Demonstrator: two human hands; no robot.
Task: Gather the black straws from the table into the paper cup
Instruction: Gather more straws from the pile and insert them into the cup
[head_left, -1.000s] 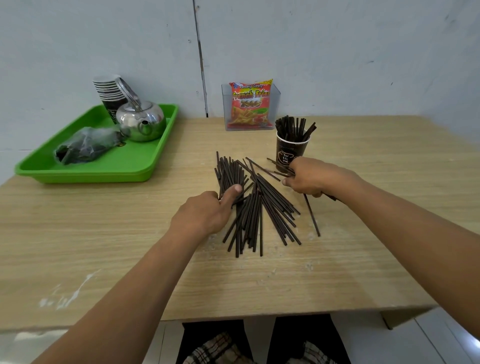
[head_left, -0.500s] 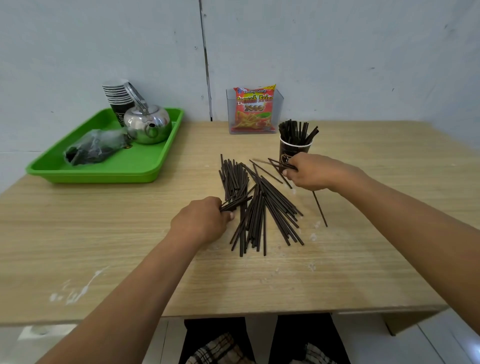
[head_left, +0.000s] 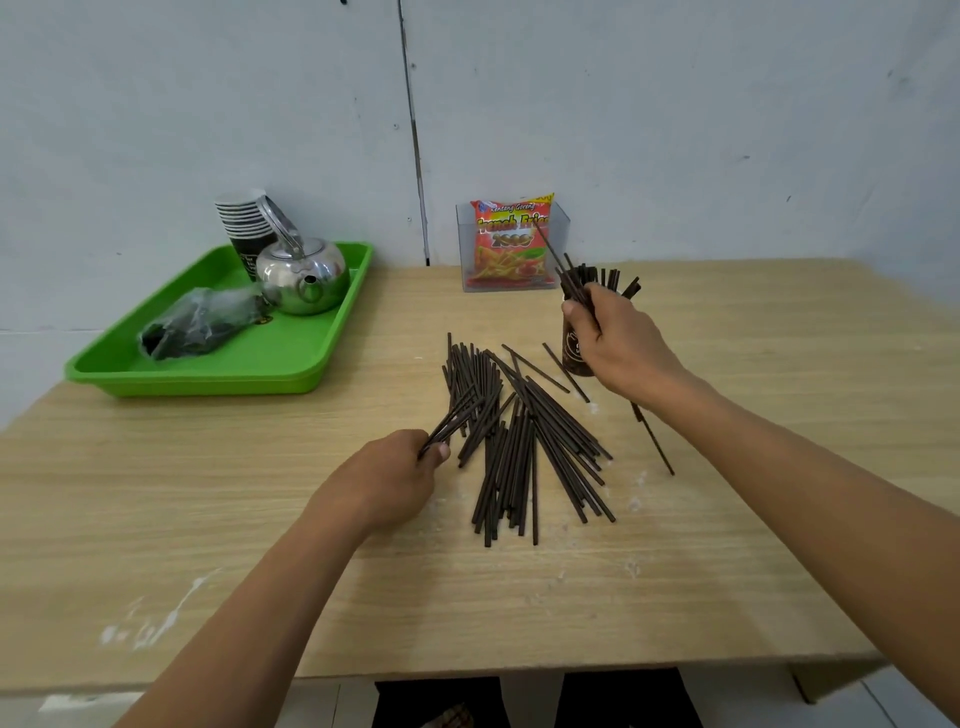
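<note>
A pile of several black straws (head_left: 524, 441) lies fanned out on the wooden table (head_left: 260, 519). My left hand (head_left: 389, 480) grips a few straws (head_left: 454, 415) at the pile's left edge, their tips pointing up and right. My right hand (head_left: 621, 345) holds a small bunch of straws (head_left: 571, 283) upright, just in front of the dark paper cup (head_left: 574, 356), which stands behind the pile and holds several straws (head_left: 613, 278). The hand covers most of the cup. One loose straw (head_left: 654, 441) lies to the right, under my right forearm.
A green tray (head_left: 234, 364) at the back left carries a steel kettle (head_left: 301, 273), a stack of paper cups (head_left: 247, 226) and a plastic bag (head_left: 200, 322). A clear box with a red snack bag (head_left: 511, 244) stands against the wall behind the cup.
My right hand has lifted its straws off the table and turned them upright at the cup. My left hand has closed on a few straws and drawn them back from the pile.
</note>
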